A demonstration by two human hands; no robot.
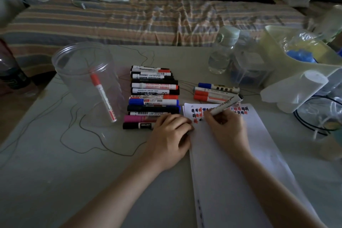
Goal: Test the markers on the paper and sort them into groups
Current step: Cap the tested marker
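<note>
Right hand [224, 126] pinched a marker [226, 106], tip on the paper [231, 163] at right-centre of the bench [55, 172]. Left hand [171, 133] curled at the paper's edge; contents unclear. Sorted: three markers [215, 92] far-right, one in the cup [87, 81]. Big pile [153, 96] apparently untested.

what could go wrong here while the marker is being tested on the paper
The right hand writes with a grey black-tipped marker near the white paper's left edge, so a stroke might slip onto the grey table. The left hand rests against the row of stacked markers and could nudge them, mixing the groups. Dim light may hide faint test marks.
</note>
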